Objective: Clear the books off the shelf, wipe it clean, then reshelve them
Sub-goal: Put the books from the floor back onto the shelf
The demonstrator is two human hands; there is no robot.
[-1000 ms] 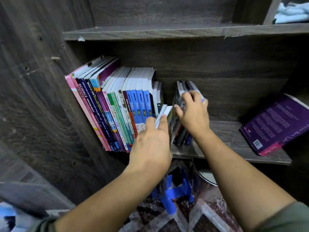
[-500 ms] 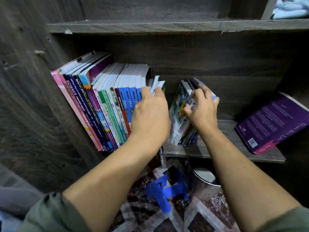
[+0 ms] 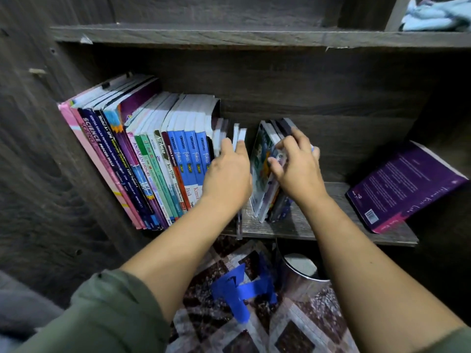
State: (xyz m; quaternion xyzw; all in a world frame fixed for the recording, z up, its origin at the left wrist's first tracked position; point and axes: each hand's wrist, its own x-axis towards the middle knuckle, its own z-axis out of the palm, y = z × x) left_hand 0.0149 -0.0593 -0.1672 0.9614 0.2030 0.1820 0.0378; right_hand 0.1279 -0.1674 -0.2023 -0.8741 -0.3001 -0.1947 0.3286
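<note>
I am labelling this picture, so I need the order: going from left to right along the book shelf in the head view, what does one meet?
Leaning row of books → left hand pinching thin books → small stack of books → right hand gripping it → purple book.

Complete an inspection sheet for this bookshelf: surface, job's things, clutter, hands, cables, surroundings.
Surface: dark grey wooden shelf board, partly bare at right.
Job's things: leaning row of colourful upright books at left; small bundle of thin books mid-shelf; purple paperback tilted at right.
Clutter: pale blue cloth on the shelf above.
Hands: left hand holds thin white booklets beside the row; right hand grips the small bundle.
Cables: nothing seen.
Surroundings: round shiny metal bin and blue plastic object on patterned floor below.
</note>
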